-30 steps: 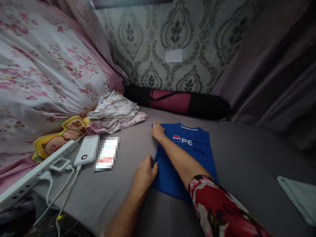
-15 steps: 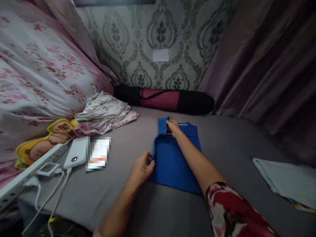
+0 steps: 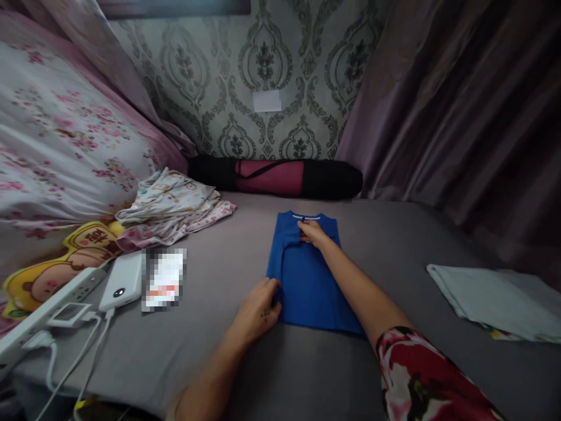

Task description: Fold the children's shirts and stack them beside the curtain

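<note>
A blue shirt (image 3: 312,286) lies folded lengthwise on the grey bed sheet, its neckline with a white inner band at the far end. My right hand (image 3: 312,233) reaches over it and pinches the folded-in side just below the collar. At the near left edge of the shirt, my left hand (image 3: 259,310) has its fingers closed on the cloth. The left fingertips are partly hidden by the hand itself. A red floral sleeve (image 3: 421,368) covers my right upper arm.
A black and maroon roll bag (image 3: 269,176) lies along the wall. Rumpled printed clothes (image 3: 170,202) are at the left, near a white power bank (image 3: 123,280), a power strip (image 3: 48,316) with cables, and a yellow cushion (image 3: 44,275). Folded pale cloth (image 3: 495,298) rests at the right.
The shirt's left side has been folded inward and now lies flatter, with the collar band showing. Both hands still grip the cloth. The view has shifted slightly to the right.
</note>
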`<state>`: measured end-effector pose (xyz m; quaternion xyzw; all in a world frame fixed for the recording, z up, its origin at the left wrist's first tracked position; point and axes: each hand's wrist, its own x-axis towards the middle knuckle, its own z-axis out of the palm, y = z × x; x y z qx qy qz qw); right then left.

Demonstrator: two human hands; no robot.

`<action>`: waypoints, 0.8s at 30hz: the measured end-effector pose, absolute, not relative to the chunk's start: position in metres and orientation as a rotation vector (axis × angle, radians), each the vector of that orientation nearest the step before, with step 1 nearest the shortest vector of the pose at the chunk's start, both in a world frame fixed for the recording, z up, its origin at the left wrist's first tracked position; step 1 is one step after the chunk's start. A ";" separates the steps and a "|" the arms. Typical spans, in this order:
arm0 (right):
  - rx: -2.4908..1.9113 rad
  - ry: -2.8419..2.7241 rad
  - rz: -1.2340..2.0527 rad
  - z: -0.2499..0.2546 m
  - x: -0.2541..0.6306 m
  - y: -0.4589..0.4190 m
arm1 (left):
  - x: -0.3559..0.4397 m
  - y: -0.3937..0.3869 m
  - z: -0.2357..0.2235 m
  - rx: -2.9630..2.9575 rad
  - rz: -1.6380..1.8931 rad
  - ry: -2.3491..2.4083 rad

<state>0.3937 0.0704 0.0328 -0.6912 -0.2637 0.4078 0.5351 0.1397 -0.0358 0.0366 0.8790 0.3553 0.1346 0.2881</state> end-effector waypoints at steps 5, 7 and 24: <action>-1.728 -0.855 0.911 0.028 0.389 0.060 | 0.139 -0.033 0.034 2.322 0.381 0.942; -1.806 -1.052 0.863 0.028 0.388 0.059 | 0.139 -0.032 0.033 2.296 0.420 0.933; -2.361 -1.599 -0.019 0.050 0.394 0.073 | 0.138 -0.037 0.042 2.372 0.305 0.935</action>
